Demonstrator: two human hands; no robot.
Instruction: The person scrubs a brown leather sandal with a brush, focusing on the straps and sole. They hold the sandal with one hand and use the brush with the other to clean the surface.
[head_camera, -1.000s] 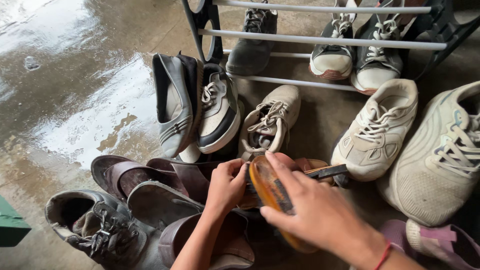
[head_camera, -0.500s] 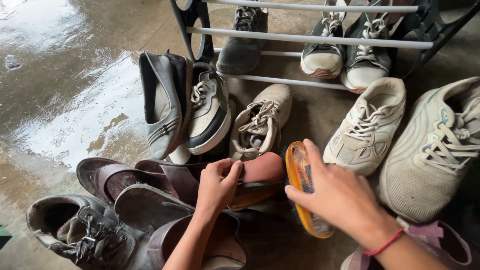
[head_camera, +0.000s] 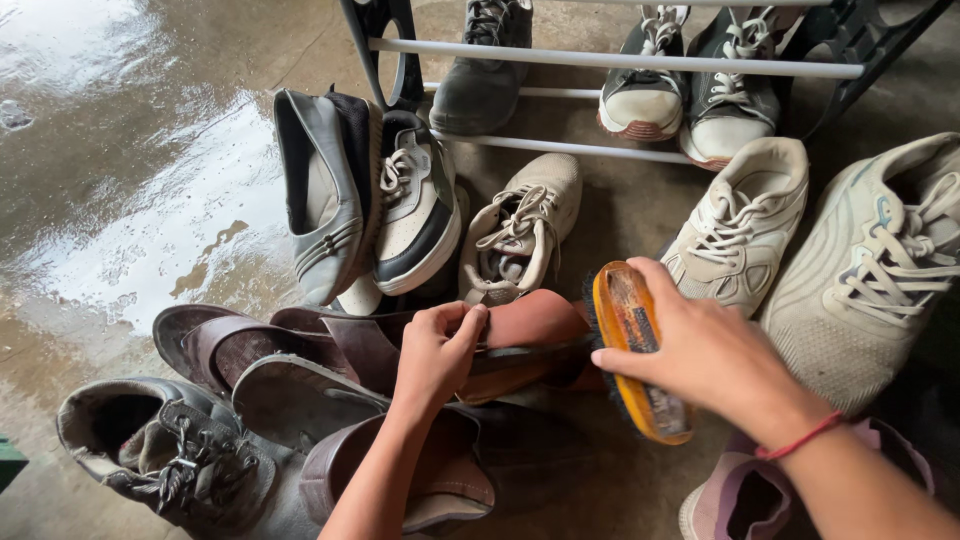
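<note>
My left hand (head_camera: 438, 345) grips the edge of a reddish-brown sandal (head_camera: 530, 325) held on its side low in the middle of the view. My right hand (head_camera: 705, 345) holds an orange-backed brush (head_camera: 635, 345) with dark bristles, just to the right of that sandal's end. A red thread sits on my right wrist. Brown sandals (head_camera: 290, 365) lie under and to the left of the held one.
A wet concrete floor (head_camera: 110, 180) spreads to the left. A white-railed shoe rack (head_camera: 610, 60) with sneakers stands at the top. Several pale sneakers (head_camera: 735, 225) lie on the right, a grey flat (head_camera: 320, 195) and a worn dark shoe (head_camera: 165, 445) on the left.
My right hand has drawn the brush to the right, off the sandal's sole. The left hand keeps its hold on the sandal.
</note>
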